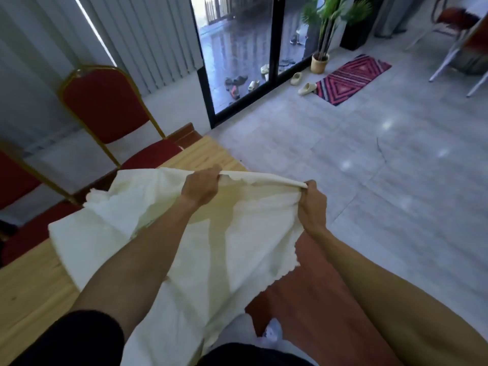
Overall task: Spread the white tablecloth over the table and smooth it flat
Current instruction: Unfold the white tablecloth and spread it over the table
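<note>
Tablecloth (163, 233) is hanging bunched from both hands over the wooden table's (31, 286) near corner, trailing toward 6 o'clock. The left hand (200, 188) and right hand (311, 204) are each pinching its rolled top edge, fingers curled tight on the fabric. To do this well, the hands should be sliding apart toward 9 and 3 o'clock (finding true corners first), then floating it out toward 9 o'clock. It is looking cream-white, thin, scallop-hemmed, creased and doubled.

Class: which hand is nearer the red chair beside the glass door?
Left. The left hand grips the tablecloth just right of the red chair; the right hand grips it farther right.
</note>
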Action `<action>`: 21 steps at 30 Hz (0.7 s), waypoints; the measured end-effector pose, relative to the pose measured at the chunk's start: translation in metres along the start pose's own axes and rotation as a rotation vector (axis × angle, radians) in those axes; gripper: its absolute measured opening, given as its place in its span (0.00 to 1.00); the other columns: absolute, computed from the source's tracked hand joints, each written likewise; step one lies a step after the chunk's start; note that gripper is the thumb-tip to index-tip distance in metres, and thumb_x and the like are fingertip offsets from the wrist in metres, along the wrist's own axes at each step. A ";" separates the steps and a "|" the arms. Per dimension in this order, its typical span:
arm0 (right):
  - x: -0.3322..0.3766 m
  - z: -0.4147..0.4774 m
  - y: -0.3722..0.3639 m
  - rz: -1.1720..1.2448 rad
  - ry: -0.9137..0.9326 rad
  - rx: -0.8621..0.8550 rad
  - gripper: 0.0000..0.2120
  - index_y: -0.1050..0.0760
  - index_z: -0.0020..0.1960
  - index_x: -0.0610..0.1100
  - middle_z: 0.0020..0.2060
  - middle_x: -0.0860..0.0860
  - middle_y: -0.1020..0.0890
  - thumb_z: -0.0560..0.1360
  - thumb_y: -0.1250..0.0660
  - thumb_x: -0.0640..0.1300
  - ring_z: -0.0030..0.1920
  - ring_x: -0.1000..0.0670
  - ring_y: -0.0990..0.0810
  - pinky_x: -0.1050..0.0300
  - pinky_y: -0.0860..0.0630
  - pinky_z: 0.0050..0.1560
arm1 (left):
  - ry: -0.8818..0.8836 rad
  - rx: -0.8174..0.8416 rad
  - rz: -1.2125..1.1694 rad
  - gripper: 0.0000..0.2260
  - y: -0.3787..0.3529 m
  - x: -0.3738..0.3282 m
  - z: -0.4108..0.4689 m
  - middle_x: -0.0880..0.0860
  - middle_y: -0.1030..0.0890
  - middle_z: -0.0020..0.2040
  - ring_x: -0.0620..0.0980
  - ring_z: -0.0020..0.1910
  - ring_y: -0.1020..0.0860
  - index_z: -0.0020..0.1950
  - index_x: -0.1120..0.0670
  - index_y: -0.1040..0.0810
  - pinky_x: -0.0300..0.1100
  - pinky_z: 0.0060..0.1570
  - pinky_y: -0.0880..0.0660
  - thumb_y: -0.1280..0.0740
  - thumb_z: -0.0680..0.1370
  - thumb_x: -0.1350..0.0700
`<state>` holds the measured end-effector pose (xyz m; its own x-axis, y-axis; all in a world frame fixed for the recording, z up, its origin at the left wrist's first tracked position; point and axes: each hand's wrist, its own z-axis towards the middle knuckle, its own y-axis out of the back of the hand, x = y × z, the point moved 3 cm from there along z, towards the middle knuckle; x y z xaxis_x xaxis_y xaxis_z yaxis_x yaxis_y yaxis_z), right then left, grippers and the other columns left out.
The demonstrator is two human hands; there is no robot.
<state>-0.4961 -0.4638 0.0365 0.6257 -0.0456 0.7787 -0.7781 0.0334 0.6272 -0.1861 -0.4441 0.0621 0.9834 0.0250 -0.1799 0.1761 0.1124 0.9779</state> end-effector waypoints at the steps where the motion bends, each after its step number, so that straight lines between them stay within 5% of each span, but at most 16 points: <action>1: -0.002 0.006 0.006 -0.003 -0.010 -0.022 0.09 0.32 0.48 0.42 0.35 0.47 0.24 0.82 0.49 0.41 0.36 0.44 0.24 0.49 0.31 0.33 | -0.024 -0.008 0.002 0.08 -0.001 -0.009 0.014 0.59 0.17 0.46 0.64 0.43 0.19 0.56 0.55 0.29 0.52 0.38 0.29 0.45 0.83 0.54; 6: -0.011 0.053 0.044 -0.266 0.096 -0.063 0.08 0.37 0.48 0.43 0.32 0.49 0.27 0.84 0.50 0.42 0.31 0.47 0.28 0.53 0.38 0.29 | -0.117 -0.005 -0.002 0.15 -0.011 -0.038 0.084 0.60 0.17 0.42 0.64 0.38 0.19 0.57 0.55 0.28 0.54 0.38 0.23 0.50 0.83 0.49; 13: -0.036 0.122 0.077 -0.486 0.104 -0.040 0.10 0.35 0.57 0.41 0.36 0.46 0.24 0.85 0.51 0.46 0.34 0.42 0.25 0.46 0.29 0.34 | -0.362 -0.003 0.080 0.11 -0.017 -0.069 0.181 0.57 0.20 0.38 0.62 0.34 0.22 0.53 0.56 0.30 0.47 0.32 0.34 0.46 0.85 0.50; 21: -0.055 0.157 0.076 -0.581 0.099 -0.023 0.08 0.35 0.56 0.40 0.35 0.46 0.25 0.85 0.49 0.44 0.30 0.43 0.31 0.51 0.37 0.30 | -0.449 0.037 0.102 0.13 -0.024 -0.081 0.245 0.48 0.30 0.34 0.57 0.30 0.28 0.51 0.56 0.29 0.46 0.32 0.35 0.46 0.85 0.49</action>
<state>-0.5979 -0.6152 0.0391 0.9521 0.0303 0.3043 -0.3055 0.0522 0.9508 -0.2591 -0.6919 0.0791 0.9162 -0.3997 -0.0266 0.0708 0.0964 0.9928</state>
